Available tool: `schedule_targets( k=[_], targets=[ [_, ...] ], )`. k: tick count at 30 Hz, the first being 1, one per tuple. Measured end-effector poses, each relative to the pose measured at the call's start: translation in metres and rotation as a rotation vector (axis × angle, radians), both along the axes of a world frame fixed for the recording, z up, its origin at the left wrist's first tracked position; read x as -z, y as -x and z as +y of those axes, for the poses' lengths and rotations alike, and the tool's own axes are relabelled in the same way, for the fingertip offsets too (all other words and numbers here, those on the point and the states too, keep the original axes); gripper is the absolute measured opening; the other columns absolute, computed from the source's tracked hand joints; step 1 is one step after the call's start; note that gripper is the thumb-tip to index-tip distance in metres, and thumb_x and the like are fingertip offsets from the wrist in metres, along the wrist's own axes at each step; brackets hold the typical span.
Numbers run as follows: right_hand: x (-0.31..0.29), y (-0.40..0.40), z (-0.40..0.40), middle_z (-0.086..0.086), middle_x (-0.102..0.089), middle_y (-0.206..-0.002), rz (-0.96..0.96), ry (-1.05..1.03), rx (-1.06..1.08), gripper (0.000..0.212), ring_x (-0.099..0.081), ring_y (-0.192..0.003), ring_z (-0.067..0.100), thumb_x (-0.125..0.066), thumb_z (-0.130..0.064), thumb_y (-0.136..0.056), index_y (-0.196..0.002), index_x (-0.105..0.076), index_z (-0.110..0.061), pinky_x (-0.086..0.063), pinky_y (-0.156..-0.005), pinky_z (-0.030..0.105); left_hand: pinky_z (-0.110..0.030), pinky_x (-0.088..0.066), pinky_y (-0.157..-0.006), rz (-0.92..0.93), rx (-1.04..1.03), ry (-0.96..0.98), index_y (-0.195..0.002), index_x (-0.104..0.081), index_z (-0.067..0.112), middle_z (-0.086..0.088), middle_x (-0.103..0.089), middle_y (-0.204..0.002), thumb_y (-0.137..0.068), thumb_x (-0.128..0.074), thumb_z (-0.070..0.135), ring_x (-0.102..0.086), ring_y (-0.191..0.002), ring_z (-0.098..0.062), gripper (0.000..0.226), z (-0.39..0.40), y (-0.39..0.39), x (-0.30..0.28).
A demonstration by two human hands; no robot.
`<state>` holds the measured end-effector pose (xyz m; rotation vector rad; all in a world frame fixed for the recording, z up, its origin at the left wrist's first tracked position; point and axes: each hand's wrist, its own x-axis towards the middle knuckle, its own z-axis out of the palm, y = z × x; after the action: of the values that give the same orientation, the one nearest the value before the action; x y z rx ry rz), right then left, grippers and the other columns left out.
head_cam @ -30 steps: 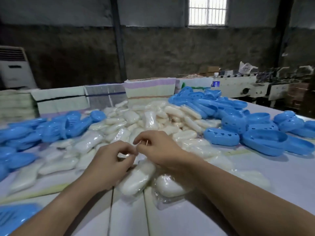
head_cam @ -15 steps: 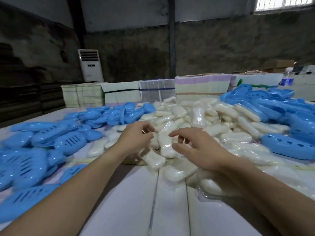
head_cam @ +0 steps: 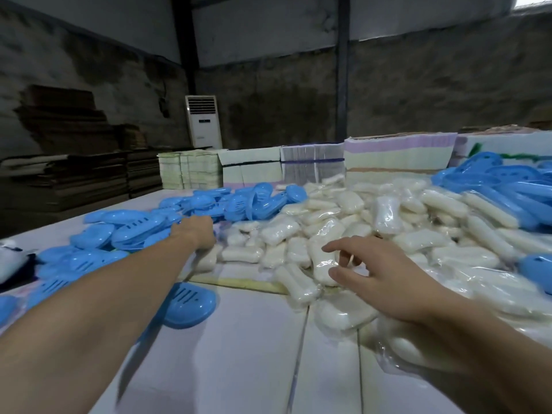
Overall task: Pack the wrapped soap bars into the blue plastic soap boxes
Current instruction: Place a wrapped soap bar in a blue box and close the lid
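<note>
Plastic-wrapped soap bars (head_cam: 322,261) are lying heaped just under the right hand (head_cam: 385,279), hovering loose-fingered as if choosing one — while the left hand (head_cam: 195,231), its fingers hidden, is reaching among blue soap boxes (head_cam: 134,231), likely for one.
</note>
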<state>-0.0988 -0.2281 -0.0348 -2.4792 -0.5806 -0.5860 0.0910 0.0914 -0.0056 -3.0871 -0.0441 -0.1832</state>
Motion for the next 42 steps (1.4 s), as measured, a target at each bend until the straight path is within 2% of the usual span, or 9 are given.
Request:
schedule_targets(
  k=[7, 14, 17, 21, 26, 31, 34, 37, 42],
  targets=[
    [0.000, -0.001, -0.001, -0.020, -0.061, -0.094, 0.005, -0.030, 0.022, 0.028, -0.052, -0.096, -0.002, -0.057, -0.050, -0.085, -0.113, -0.059, -0.049, -0.037, -0.079, 0.017, -0.041, -0.045, -0.087, -0.357, 0.161, 0.069, -0.102, -0.069, 0.018, -0.001, -0.060, -0.109, -0.099, -0.052, 0.022, -0.056, -0.104, -0.027, 0.017, -0.027, 0.013, 0.006],
    [-0.006, 0.002, 0.001, -0.016, -0.061, -0.086, 0.000, -0.098, 0.104, 0.020, -0.053, -0.089, 0.001, -0.062, -0.041, -0.087, -0.105, -0.059, -0.050, -0.036, -0.074, 0.015, -0.028, -0.035, -0.070, -0.535, 0.679, 0.570, -0.097, -0.068, 0.025, 0.010, -0.043, -0.081, -0.095, -0.065, 0.026, -0.047, -0.077, -0.004, 0.003, -0.095, 0.073, 0.001],
    [-0.010, 0.002, -0.002, -0.009, -0.065, -0.076, -0.042, -0.244, 0.212, 0.009, -0.057, -0.078, 0.002, -0.062, -0.038, -0.088, -0.096, -0.064, -0.041, -0.042, -0.070, 0.019, -0.012, -0.031, -0.066, -0.493, 0.876, 0.711, -0.096, -0.070, 0.021, 0.012, -0.039, -0.077, -0.093, -0.069, 0.019, -0.045, -0.072, 0.006, 0.003, -0.121, 0.105, 0.001],
    [-0.016, 0.002, -0.013, -0.013, -0.065, -0.073, -0.105, -0.502, 0.397, 0.013, -0.059, -0.072, -0.006, -0.057, -0.042, -0.092, -0.106, -0.057, -0.042, -0.038, -0.062, 0.023, -0.013, -0.042, -0.076, -0.192, 1.023, 0.911, -0.095, -0.062, 0.027, 0.003, -0.046, -0.099, -0.097, -0.063, 0.013, -0.051, -0.077, 0.001, 0.014, -0.128, 0.131, 0.008],
    [-0.020, 0.000, -0.023, -0.005, -0.068, -0.089, 0.037, -0.726, 0.393, 0.025, -0.064, -0.079, 0.007, -0.056, -0.044, -0.092, -0.117, -0.057, -0.042, -0.041, -0.067, 0.026, -0.025, -0.043, -0.082, 0.166, 1.005, 1.204, -0.098, -0.062, 0.025, -0.008, -0.050, -0.115, -0.100, -0.059, 0.011, -0.059, -0.086, -0.007, 0.014, -0.118, 0.140, 0.014],
    [-0.017, 0.000, -0.017, -0.007, -0.069, -0.072, 0.136, -0.635, 0.307, 0.022, -0.056, -0.064, 0.006, -0.056, -0.028, -0.093, -0.086, -0.075, -0.034, -0.040, -0.060, 0.023, -0.049, -0.042, -0.112, 0.313, 0.929, 1.533, -0.094, -0.066, 0.025, -0.003, -0.064, -0.103, -0.090, -0.064, 0.016, -0.063, -0.096, -0.019, 0.010, -0.125, 0.141, 0.016],
    [-0.018, 0.004, -0.014, -0.004, -0.068, -0.070, 0.166, -0.603, 0.236, 0.016, -0.053, -0.063, 0.008, -0.063, -0.027, -0.092, -0.085, -0.077, -0.023, -0.041, -0.055, 0.022, -0.019, -0.055, -0.073, 0.205, 0.899, 1.477, -0.115, -0.064, 0.033, 0.008, -0.071, -0.109, -0.085, -0.077, 0.016, -0.068, -0.081, -0.008, 0.037, -0.131, 0.146, 0.017],
    [-0.016, 0.005, -0.009, -0.004, -0.068, -0.070, 0.206, -0.637, 0.177, 0.012, -0.056, -0.064, 0.005, -0.065, -0.021, -0.091, -0.091, -0.078, -0.021, -0.042, -0.054, 0.013, -0.018, -0.055, -0.082, 0.064, 0.835, 1.408, -0.131, -0.056, 0.031, 0.007, -0.064, -0.123, -0.076, -0.086, 0.009, -0.070, -0.099, -0.011, 0.066, -0.135, 0.147, 0.020],
    [-0.018, 0.002, -0.013, 0.001, -0.063, -0.066, 0.157, -0.637, 0.167, 0.018, -0.056, -0.058, 0.001, -0.065, -0.011, -0.090, -0.096, -0.074, -0.026, -0.041, -0.053, 0.009, -0.014, -0.054, -0.082, 0.004, 0.784, 1.379, -0.132, -0.058, 0.028, 0.009, -0.065, -0.119, -0.070, -0.090, 0.015, -0.068, -0.093, -0.001, 0.070, -0.131, 0.138, 0.019]
  ],
)
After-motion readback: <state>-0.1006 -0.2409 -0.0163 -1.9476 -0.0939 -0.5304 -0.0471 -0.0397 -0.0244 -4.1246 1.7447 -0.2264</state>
